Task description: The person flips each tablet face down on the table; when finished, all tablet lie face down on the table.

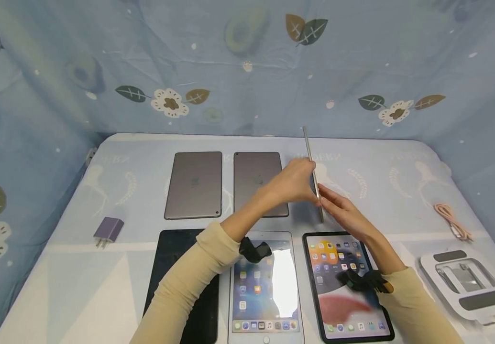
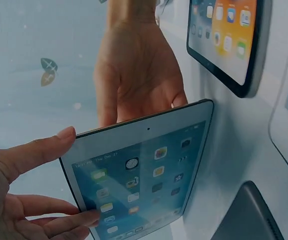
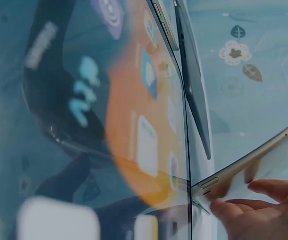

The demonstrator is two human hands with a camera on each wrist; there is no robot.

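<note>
Both hands hold one tablet (image 1: 313,172) upright on its edge over the tabletop (image 1: 380,191), at about 1 o'clock from centre. Left hand (image 1: 292,184) grips its screen side; right hand (image 1: 342,212) flat-fingered against its back, steadying it. Five other tablets lie flat nearby.

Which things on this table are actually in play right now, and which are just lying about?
In play:
upright tablet
left hand
right hand

Lying about:
two face-down tablets
three face-up tablets in the near row
purple charger
pink cable
white stand
</note>
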